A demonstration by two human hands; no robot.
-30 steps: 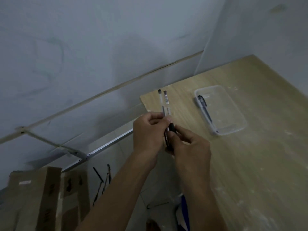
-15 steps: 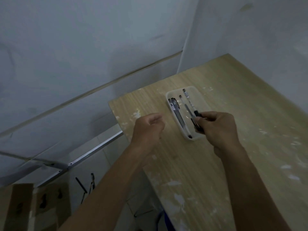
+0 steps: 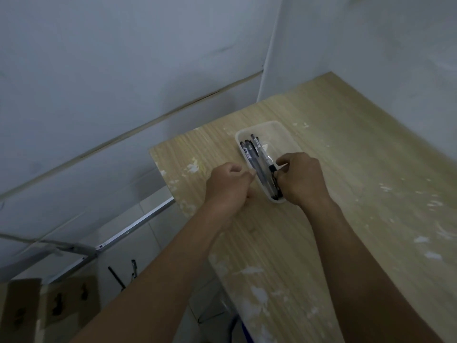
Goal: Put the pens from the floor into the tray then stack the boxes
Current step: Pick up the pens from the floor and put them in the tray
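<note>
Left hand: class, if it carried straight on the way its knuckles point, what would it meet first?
Probably the near left wall of the clear tray, with the pens just past it; the left hand sits closed beside it, though height is unclear.

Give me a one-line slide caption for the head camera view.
Right hand setting pens into the clear tray on the wooden table; left hand beside it.

Both bare forearms extend forward, converging slightly. Left hand: fingers curled into a loose fist, knuckles up, nothing visible in its grasp. Right hand: fingers bent inward toward the left, thumb pressed against forefinger, wrist level.
</note>
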